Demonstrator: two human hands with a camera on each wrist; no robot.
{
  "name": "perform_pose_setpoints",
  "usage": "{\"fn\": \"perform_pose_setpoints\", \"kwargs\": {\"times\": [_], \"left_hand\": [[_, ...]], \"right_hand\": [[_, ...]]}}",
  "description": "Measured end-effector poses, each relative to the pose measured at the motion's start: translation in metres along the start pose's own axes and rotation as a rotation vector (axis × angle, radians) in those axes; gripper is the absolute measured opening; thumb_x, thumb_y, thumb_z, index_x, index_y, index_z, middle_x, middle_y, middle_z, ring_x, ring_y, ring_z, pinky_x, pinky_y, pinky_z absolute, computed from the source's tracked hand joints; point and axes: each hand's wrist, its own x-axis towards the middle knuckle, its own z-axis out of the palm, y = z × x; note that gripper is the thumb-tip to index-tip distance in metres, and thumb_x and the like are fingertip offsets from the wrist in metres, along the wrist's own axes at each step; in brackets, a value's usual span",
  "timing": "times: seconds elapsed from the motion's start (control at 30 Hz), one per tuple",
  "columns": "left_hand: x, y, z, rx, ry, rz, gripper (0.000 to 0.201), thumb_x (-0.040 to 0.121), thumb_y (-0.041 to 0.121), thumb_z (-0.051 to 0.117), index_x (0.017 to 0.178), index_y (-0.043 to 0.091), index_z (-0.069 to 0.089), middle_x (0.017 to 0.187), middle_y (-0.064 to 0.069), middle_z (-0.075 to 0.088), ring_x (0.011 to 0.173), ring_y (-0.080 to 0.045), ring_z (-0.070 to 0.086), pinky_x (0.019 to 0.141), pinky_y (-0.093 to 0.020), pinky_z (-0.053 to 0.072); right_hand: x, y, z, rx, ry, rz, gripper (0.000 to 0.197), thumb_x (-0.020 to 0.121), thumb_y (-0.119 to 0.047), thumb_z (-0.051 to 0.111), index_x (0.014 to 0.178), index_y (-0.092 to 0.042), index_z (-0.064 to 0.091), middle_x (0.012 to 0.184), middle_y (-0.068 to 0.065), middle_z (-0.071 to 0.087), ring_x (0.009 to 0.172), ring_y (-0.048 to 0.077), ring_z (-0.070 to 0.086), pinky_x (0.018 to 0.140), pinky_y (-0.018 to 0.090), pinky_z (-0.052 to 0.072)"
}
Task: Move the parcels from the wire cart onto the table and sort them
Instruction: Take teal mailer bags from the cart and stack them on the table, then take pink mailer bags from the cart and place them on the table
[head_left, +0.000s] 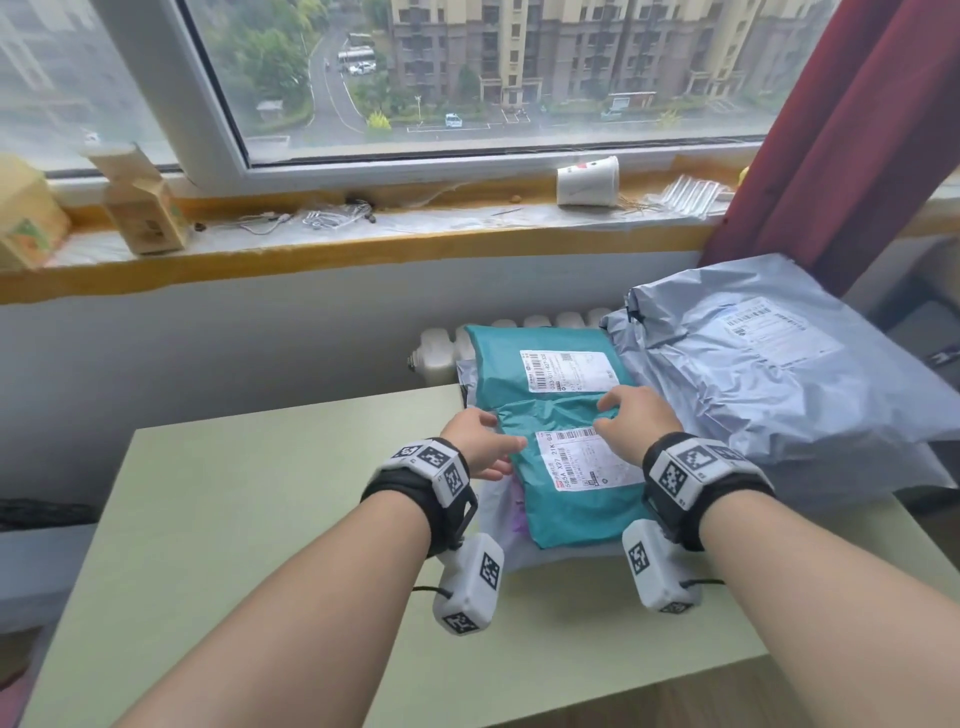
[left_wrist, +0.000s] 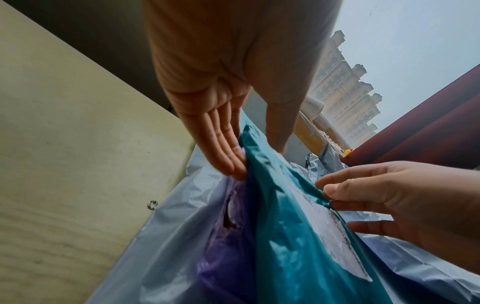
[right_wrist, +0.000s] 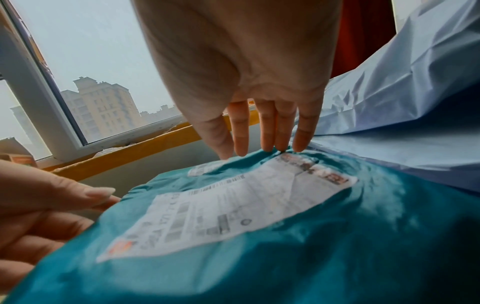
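Head view: left hand and right hand fingers pinched top teal parcel left of grey parcel; sorting underway, squaring-down judged next.

Surface: pale green table | directly on it, far middle: I make out a pale grey mailer, flat, beneath the teal parcel | far right corner: big grey mailer, crumpled, label up.

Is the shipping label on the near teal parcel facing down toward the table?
No, the white label on the near teal parcel faces up toward the camera.
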Motion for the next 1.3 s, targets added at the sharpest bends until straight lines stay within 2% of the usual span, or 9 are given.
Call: {"fn": "perform_pose_setpoints", "kwargs": {"times": [0.17, 0.37, 0.47, 0.53, 0.67, 0.87, 1.03, 1.17, 1.3], "left_hand": [[-0.009, 0.002, -0.016, 0.069, 0.101, 0.053, 0.046, 0.09, 0.019, 0.063, 0.131, 0.005, 0.047, 0.105, -0.012, 0.064, 0.086, -0.019, 0.066, 0.081, -0.03, 0.055], [-0.023, -0.004, -0.037, 0.059, 0.178, 0.098, 0.023, 0.092, 0.017, 0.059, 0.113, 0.009, 0.059, 0.088, -0.005, 0.063, 0.079, -0.016, 0.063, 0.083, -0.033, 0.054], [-0.031, -0.01, -0.049, 0.042, 0.219, 0.122, 0.01, 0.091, 0.016, 0.057, 0.101, 0.013, 0.059, 0.078, -0.001, 0.062, 0.074, -0.015, 0.062, 0.08, -0.033, 0.053], [-0.039, -0.015, -0.059, 0.048, 0.246, 0.142, 0.006, 0.091, 0.016, 0.057, 0.096, 0.014, 0.059, 0.079, -0.001, 0.062, 0.073, -0.015, 0.062, 0.074, -0.03, 0.052], [-0.055, -0.026, -0.086, 0.057, 0.309, 0.154, 0.004, 0.09, 0.017, 0.057, 0.092, 0.017, 0.061, 0.083, -0.001, 0.065, 0.072, -0.013, 0.063, 0.065, -0.026, 0.049], [-0.082, -0.045, -0.134, 0.016, 0.407, 0.148, 0.01, 0.09, 0.014, 0.054, 0.096, 0.014, 0.063, 0.084, -0.001, 0.064, 0.073, -0.013, 0.063, 0.064, -0.025, 0.048], [-0.11, -0.068, -0.175, -0.014, 0.499, 0.143, 0.012, 0.089, 0.012, 0.052, 0.094, 0.013, 0.063, 0.084, -0.001, 0.064, 0.071, -0.013, 0.063, 0.063, -0.024, 0.048], [-0.132, -0.09, -0.204, -0.053, 0.544, 0.125, 0.012, 0.09, 0.013, 0.052, 0.094, 0.014, 0.063, 0.085, -0.001, 0.064, 0.075, -0.016, 0.064, 0.065, -0.025, 0.049], [-0.154, -0.116, -0.23, -0.082, 0.597, 0.095, 0.012, 0.09, 0.014, 0.052, 0.096, 0.014, 0.063, 0.081, 0.001, 0.063, 0.07, -0.012, 0.063, 0.066, -0.025, 0.049]], "right_hand": [[-0.004, -0.012, -0.01, 0.021, 0.019, -0.038, 0.023, 0.086, -0.023, 0.055, 0.107, -0.024, 0.065, 0.123, 0.005, 0.059, 0.108, 0.022, 0.057, 0.097, 0.036, 0.047], [-0.013, -0.032, -0.018, 0.028, 0.044, -0.09, 0.026, 0.086, -0.021, 0.055, 0.109, -0.021, 0.066, 0.126, 0.005, 0.059, 0.115, 0.024, 0.054, 0.099, 0.035, 0.045], [-0.02, -0.046, -0.019, 0.037, 0.043, -0.116, 0.026, 0.087, -0.019, 0.054, 0.11, -0.021, 0.066, 0.125, 0.005, 0.061, 0.113, 0.023, 0.057, 0.096, 0.031, 0.045], [-0.024, -0.059, -0.018, 0.043, 0.033, -0.141, 0.025, 0.087, -0.018, 0.053, 0.109, -0.02, 0.067, 0.123, 0.004, 0.062, 0.112, 0.023, 0.057, 0.094, 0.03, 0.045], [-0.035, -0.091, -0.013, 0.043, 0.0, -0.199, 0.025, 0.089, -0.014, 0.052, 0.107, -0.015, 0.068, 0.115, 0.006, 0.066, 0.106, 0.024, 0.059, 0.087, 0.027, 0.044], [-0.052, -0.142, -0.002, 0.018, -0.034, -0.297, 0.023, 0.088, -0.015, 0.053, 0.103, -0.016, 0.071, 0.109, 0.008, 0.068, 0.101, 0.026, 0.06, 0.082, 0.027, 0.045], [-0.073, -0.191, 0.01, 0.0, -0.053, -0.397, 0.021, 0.088, -0.016, 0.053, 0.096, -0.016, 0.073, 0.104, 0.007, 0.07, 0.099, 0.028, 0.062, 0.086, 0.031, 0.049], [-0.09, -0.228, 0.022, -0.025, -0.067, -0.463, 0.018, 0.089, -0.021, 0.052, 0.091, -0.022, 0.07, 0.096, 0.002, 0.067, 0.094, 0.023, 0.061, 0.077, 0.026, 0.044], [-0.108, -0.264, 0.035, -0.032, -0.088, -0.521, 0.024, 0.092, -0.023, 0.05, 0.1, -0.018, 0.072, 0.102, 0.002, 0.069, 0.087, 0.02, 0.056, 0.079, 0.026, 0.043]]}}
